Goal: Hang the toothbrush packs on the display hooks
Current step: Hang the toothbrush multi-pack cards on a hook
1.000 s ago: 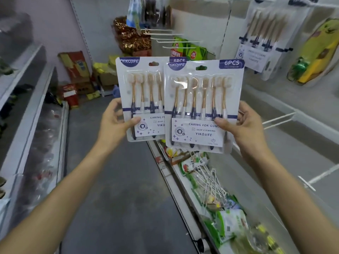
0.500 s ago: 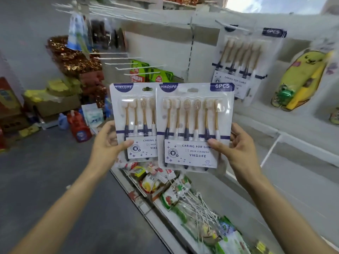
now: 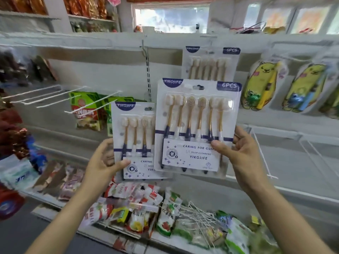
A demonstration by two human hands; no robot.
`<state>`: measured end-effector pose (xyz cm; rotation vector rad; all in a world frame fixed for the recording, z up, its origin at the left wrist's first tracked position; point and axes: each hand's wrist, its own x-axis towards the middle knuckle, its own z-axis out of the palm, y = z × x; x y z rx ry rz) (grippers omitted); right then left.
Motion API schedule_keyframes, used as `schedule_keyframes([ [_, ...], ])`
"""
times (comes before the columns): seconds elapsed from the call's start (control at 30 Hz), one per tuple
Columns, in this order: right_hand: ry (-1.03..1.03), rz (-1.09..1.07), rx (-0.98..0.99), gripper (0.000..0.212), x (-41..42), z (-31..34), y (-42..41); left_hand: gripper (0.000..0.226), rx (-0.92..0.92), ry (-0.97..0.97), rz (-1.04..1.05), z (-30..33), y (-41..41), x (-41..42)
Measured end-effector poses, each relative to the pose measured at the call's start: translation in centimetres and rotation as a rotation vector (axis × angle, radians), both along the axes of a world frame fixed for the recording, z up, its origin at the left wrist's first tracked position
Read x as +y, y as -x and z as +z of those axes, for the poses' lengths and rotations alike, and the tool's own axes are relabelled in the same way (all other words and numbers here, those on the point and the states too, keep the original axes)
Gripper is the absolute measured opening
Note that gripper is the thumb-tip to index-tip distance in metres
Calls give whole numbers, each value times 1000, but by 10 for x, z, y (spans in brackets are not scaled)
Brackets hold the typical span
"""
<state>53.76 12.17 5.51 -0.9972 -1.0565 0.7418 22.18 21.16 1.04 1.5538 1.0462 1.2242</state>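
I hold two white toothbrush packs with blue "YIKOJIFE" labels in front of the white shelf wall. My right hand (image 3: 240, 153) grips the front pack (image 3: 196, 114) at its lower right edge; it is raised higher and overlaps the other. My left hand (image 3: 102, 162) grips the second pack (image 3: 134, 129) at its lower left edge. A third toothbrush pack (image 3: 211, 65) hangs on the wall behind, just above the front pack. Bare white display hooks (image 3: 45, 97) jut out at the left.
Yellow cartoon-figure packs (image 3: 262, 85) hang to the right. Green and red snack bags (image 3: 86, 109) hang behind the left hooks. A low shelf (image 3: 139, 235) carries snack packets and a pile of loose white hooks (image 3: 198, 215). More empty wire hooks (image 3: 264, 153) stick out at the right.
The view has swung up and toward the shelf wall. My right hand has lifted its pack higher, up to just below the hanging pack; the left pack now sits lower.
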Motion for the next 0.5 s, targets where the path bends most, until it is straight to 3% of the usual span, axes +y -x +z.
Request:
schedule_keyframes([
  [0.5,-104,-93,-63,49,22,57,-6,55,-34,61,-122,-10,-18,41],
])
